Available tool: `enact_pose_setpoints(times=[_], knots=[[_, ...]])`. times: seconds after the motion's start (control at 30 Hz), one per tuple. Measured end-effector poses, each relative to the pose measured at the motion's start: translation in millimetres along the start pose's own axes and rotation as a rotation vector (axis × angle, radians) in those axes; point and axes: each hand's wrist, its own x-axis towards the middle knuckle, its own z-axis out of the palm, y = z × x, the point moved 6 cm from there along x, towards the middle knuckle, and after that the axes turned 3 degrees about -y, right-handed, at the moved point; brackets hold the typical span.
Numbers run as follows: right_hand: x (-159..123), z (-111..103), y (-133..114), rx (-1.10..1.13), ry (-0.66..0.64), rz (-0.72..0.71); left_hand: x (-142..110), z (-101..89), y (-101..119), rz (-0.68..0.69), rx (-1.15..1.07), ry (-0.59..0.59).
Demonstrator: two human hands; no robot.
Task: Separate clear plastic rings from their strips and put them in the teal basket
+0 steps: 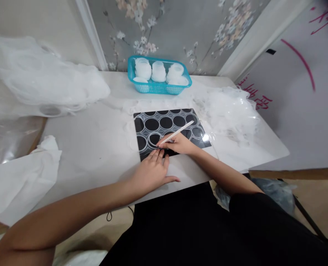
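A clear plastic sheet with rows of round outlines (pixel 166 122) lies over a black rectangular board (pixel 141 156) on the white table. My right hand (pixel 177 143) is closed round a thin white pen-like stick (pixel 180 130), whose lower end meets the sheet near a ring at the front left. Its exact kind I cannot make out. My left hand (pixel 152 170) rests flat at the front edge of the sheet, fingers stretched forward and thumb pointing right. The fingertips of both hands are close together.
A blue plastic basket (pixel 164 90) with stacks of round white pieces stands against the wall. Piled clear sheets (pixel 230 111) lie to the right, with a large translucent heap (pixel 41 77) at the left. White paper (pixel 22 181) is at the near left; a whiteboard (pixel 299 111) borders the right.
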Motion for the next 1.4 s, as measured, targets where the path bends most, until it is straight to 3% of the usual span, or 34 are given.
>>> enact_pose_setpoints(times=[0.27,0.43,0.5,0.57,0.63,0.67,0.7,0.73,0.83,0.9,1.07,1.23,1.4], knots=[[-6,7,-6,-0.134,0.008,-0.035,2,-8.4,-5,-0.049,-0.099,-0.026],[-15,15,-14,-0.606,-0.022,-0.248,12,-18.2,-20,-0.126,-0.307,-0.125],[-1,1,-15,-0.760,0.003,-0.288,14,-18.5,-24,-0.147,-0.333,-0.132],[25,-35,-19,-0.791,0.264,-0.269,15,-16.2,-26,-0.145,-0.319,-0.135],[39,-79,-24,-0.652,0.800,-0.183,13,-12.9,-23,-0.120,-0.291,-0.126],[45,-87,-25,-0.558,0.922,-0.170,11,-11.8,-21,-0.101,-0.275,-0.109],[54,-86,-26,-0.470,0.899,-0.190,8,-11.3,-18,-0.077,-0.254,-0.086],[64,-75,-27,-0.388,0.770,-0.215,5,-11.6,-15,-0.056,-0.227,-0.056],[73,-18,-25,-0.169,0.207,-0.206,-5,-15.5,-5,-0.024,-0.113,0.029],[64,7,-20,-0.059,0.025,-0.120,-9,-18.9,-1,-0.042,-0.047,0.054],[53,10,-14,0.063,-0.009,0.019,-11,-17.4,-2,-0.128,-0.029,-0.005],[54,22,-9,0.063,-0.244,0.015,-9,-8.6,-6,-0.200,-0.040,-0.047],[54,29,-6,0.016,-0.321,-0.012,-8,-7.8,-7,-0.191,-0.058,-0.074]])
